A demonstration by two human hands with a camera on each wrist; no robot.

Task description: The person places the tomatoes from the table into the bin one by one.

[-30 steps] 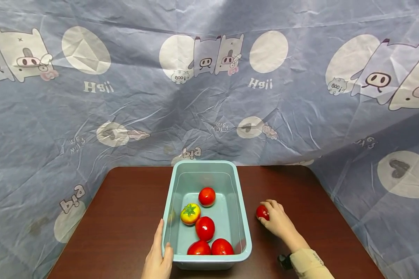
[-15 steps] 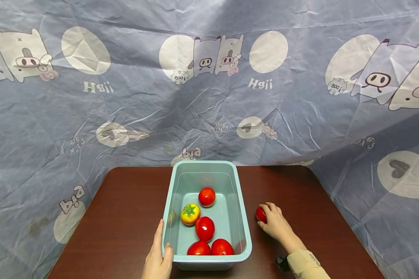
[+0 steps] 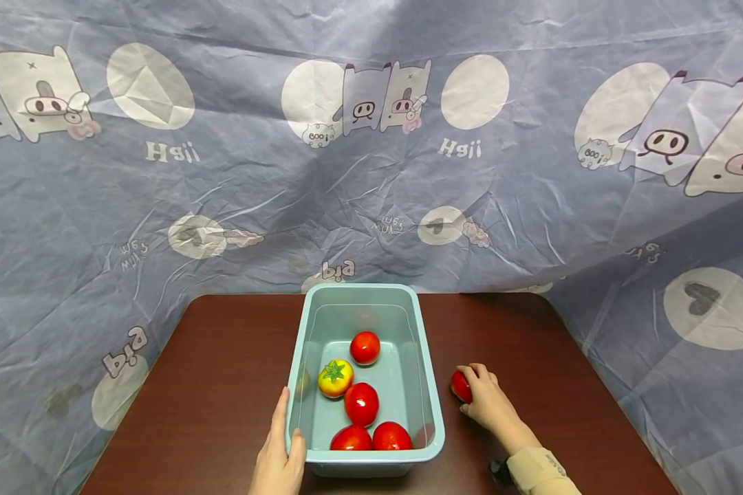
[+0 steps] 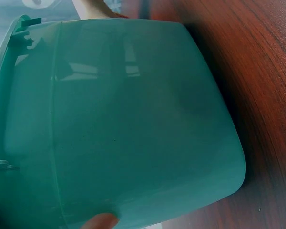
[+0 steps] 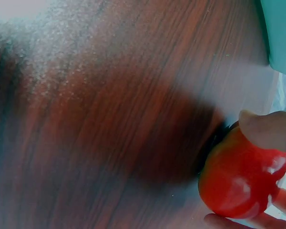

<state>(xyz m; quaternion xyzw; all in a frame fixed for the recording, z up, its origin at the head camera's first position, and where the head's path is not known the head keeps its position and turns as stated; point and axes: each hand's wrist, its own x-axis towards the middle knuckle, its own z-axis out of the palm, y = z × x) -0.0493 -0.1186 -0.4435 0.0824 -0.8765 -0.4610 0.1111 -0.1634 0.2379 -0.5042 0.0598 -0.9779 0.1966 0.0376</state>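
Observation:
Curled round a red tomato (image 3: 461, 387), my right hand (image 3: 492, 402) is low over the table, right of the bin. In the right wrist view, thumb and fingers hold the glossy tomato (image 5: 240, 174) close to the wood. My left hand (image 3: 277, 460) rests against the near left corner of a light green plastic bin (image 3: 435, 412), fingers straight along its side and thumb at the front. Only a thumb tip (image 4: 101, 221) shows against the bin's outer wall (image 4: 133, 119) in the left wrist view. Several tomatoes (image 3: 362, 404) lie inside, one yellow with a green star-shaped top (image 3: 336, 378).
The dark brown wooden table (image 3: 223, 385) extends to both sides of the bin. Behind it hangs a creased blue-grey cloth (image 3: 359, 185) with cartoon pigs, which also closes in the left and right sides.
My right hand and its tomato have shifted slightly nearer to me and to the left. The left hand and the bin keep their place, while the view tips very slightly.

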